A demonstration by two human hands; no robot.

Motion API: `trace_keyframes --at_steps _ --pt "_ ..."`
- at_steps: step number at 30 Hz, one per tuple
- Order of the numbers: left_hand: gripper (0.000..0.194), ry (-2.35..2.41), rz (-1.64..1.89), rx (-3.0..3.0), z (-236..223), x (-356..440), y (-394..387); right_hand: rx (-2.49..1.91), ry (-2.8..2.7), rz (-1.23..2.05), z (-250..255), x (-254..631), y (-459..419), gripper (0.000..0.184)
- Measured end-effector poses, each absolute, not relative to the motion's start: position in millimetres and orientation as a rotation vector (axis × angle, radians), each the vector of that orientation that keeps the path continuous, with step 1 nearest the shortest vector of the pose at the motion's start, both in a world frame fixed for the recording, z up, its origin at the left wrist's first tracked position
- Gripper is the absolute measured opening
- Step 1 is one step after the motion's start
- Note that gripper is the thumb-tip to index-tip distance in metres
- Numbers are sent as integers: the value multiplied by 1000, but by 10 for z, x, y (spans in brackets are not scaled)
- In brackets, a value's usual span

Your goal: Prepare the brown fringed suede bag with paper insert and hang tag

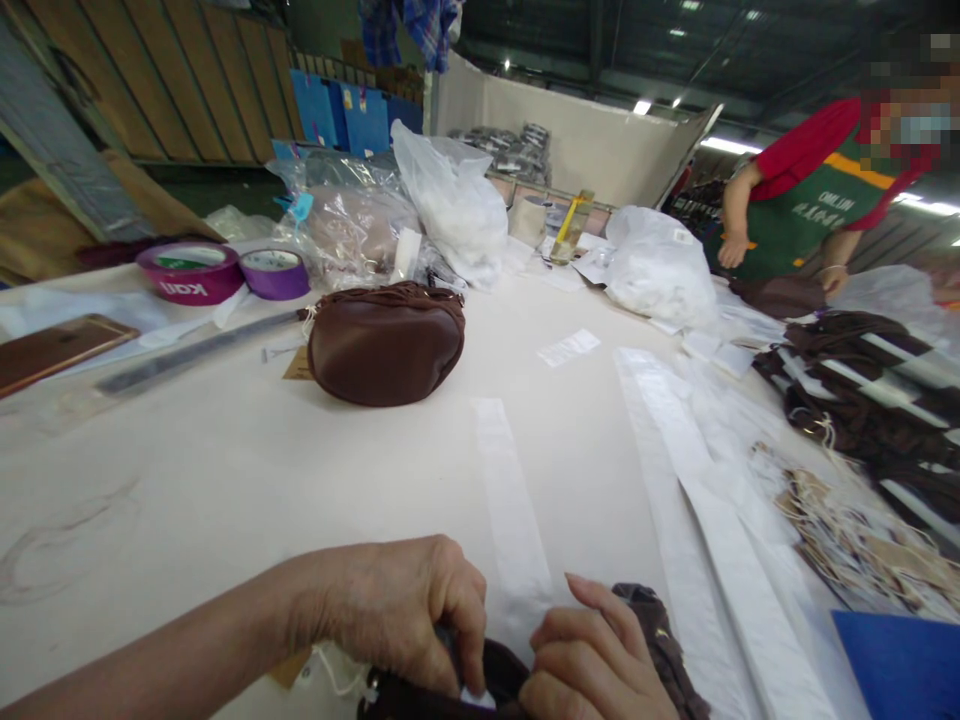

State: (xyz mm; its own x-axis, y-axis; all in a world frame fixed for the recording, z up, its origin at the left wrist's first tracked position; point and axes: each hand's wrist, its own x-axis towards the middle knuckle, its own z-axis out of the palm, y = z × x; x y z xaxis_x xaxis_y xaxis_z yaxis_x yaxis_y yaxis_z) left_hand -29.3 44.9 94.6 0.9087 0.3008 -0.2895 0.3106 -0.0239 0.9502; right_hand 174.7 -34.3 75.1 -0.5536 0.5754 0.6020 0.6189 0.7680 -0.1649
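Observation:
A dark brown bag [660, 640] lies at the bottom edge, partly cut off by the frame and covered by my hands. My left hand [405, 605] reaches down into its opening, fingers pinched at a small white piece [477, 698] that shows only in part. On the bag's right side, my right hand [589, 655] is closed over the edge, its index finger raised a little. Beside my left wrist a white string and a brown tag [291, 668] stick out. Farther up stands a finished-looking brown leather bag [386, 348], upright on the table.
Tape rolls [189, 272] and a phone [64, 350] lie at left. White paper strips [510, 500] cross the table [262, 500]. Stuffed plastic bags [450, 205] stand at the back. Right are stacked dark bags [870, 390], stringed tags [862, 540] and a co-worker in a green apron [810, 225].

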Motion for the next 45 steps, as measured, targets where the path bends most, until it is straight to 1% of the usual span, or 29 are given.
trace_keyframes --at_steps 2,6,8,10,12,15,17,19,22,23,26,29,33,35,36,38,39,41,42,45 --pt "19 397 -64 1658 978 -223 458 -885 -2293 -106 759 1730 -352 30" --pt "28 278 -322 1813 978 -64 449 -881 -2286 -102 748 1702 -355 29" --pt "29 302 -444 1808 968 -21 440 -884 -2283 -81 742 1694 -351 28" --pt "27 356 -461 1809 992 -36 436 -880 -2276 -65 747 1690 -346 27" --pt "24 455 -350 1841 1063 -114 432 -895 -2266 -52 760 1690 -338 25" --pt "18 656 -36 1869 1192 -301 384 -960 -2249 -34 778 1694 -321 19" --pt "18 747 123 1885 1212 -416 290 -982 -2228 -28 779 1696 -306 15" --pt "20 765 243 1947 1139 -487 143 -974 -2212 -33 775 1691 -293 14" --pt "35 777 481 2058 903 -499 -109 -983 -2213 -45 769 1669 -285 13" --pt "37 808 566 2085 818 -484 -177 -989 -2215 -48 768 1660 -286 13" --pt "31 898 676 2143 631 -414 -275 -1001 -2204 -50 762 1636 -294 14" --pt "23 922 621 2195 581 -336 -236 -1016 -2204 -34 751 1628 -299 14" --pt "34 975 447 2132 653 -237 -146 -1036 -2203 0 741 1623 -302 13" --pt "34 1058 297 2047 715 -200 -120 -1046 -2193 26 738 1610 -309 13" --pt "30 1100 228 1992 744 -188 -106 -1052 -2186 46 736 1600 -313 13" --pt "16 1167 161 1864 788 -181 -59 -1086 -2178 108 731 1577 -320 13" --pt "18 1192 168 1815 800 -183 -21 -1125 -2170 146 730 1568 -320 13" --pt "43 1214 201 1807 816 -192 79 -1250 -2140 246 745 1566 -306 14" --pt "48 1211 214 1862 825 -194 134 -1320 -2117 315 763 1580 -294 15" --pt "40 1231 229 2154 887 -172 228 -1497 -2020 489 859 1698 -261 14"
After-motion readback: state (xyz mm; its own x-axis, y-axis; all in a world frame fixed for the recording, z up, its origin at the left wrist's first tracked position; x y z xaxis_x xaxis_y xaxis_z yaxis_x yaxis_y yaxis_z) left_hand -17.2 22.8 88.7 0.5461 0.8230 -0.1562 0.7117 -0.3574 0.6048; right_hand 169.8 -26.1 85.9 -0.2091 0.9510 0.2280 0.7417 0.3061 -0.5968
